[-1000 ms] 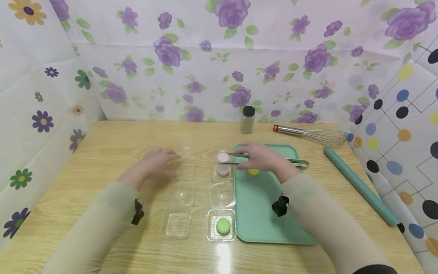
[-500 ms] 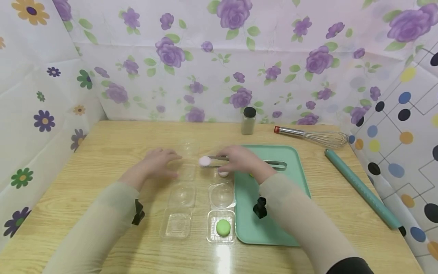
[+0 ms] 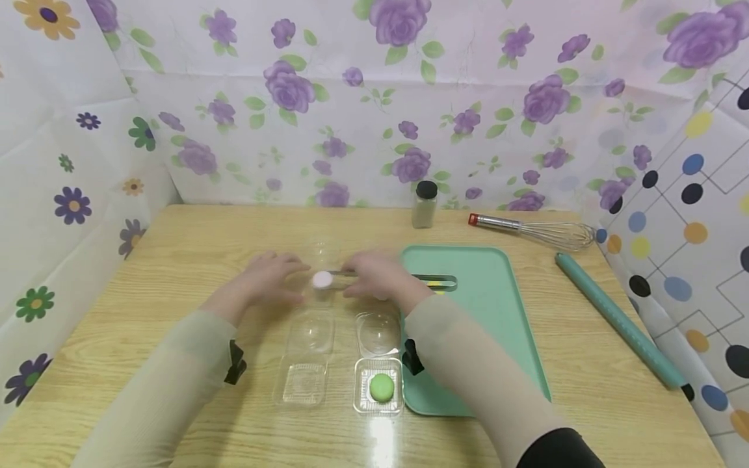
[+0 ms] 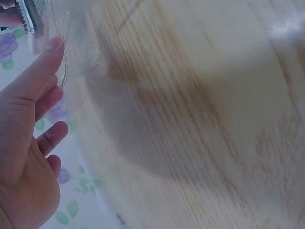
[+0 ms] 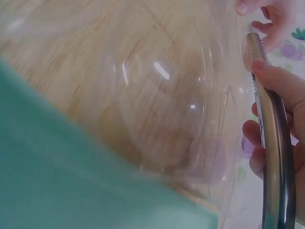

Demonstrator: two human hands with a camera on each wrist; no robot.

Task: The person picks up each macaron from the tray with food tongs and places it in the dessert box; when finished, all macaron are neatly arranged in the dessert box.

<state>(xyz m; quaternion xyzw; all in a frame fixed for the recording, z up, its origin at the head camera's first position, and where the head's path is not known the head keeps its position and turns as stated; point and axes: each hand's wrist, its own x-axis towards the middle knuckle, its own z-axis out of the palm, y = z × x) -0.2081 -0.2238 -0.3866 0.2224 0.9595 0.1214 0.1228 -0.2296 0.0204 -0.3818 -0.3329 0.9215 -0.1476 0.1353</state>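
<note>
My right hand (image 3: 380, 279) grips metal tongs (image 5: 274, 143), whose serrated tips pinch a pale pink macaron (image 3: 322, 280). The macaron hangs over a clear plastic box at the far left of the box group. Beside that box lies my left hand (image 3: 263, 279), thumb and fingers spread and loosely bent at its edge; contact is hard to tell. In the left wrist view the thumb (image 4: 50, 52) is close to the clear plastic rim. A purplish macaron (image 5: 214, 162) shows through plastic in the right wrist view, mostly covered by my right hand in the head view.
A green macaron (image 3: 381, 387) sits in a near clear box (image 3: 363, 404); another clear box (image 3: 304, 383) stands left of it. On the right is a green tray (image 3: 480, 364) with a yellow macaron (image 3: 439, 291). Behind are a black-capped jar (image 3: 424, 207), whisk (image 3: 526, 229) and green rolling pin (image 3: 620, 318).
My right hand has carried the tongs and pale pink macaron leftward, from the tray's left edge to over the far left box. My left hand has stayed put.
</note>
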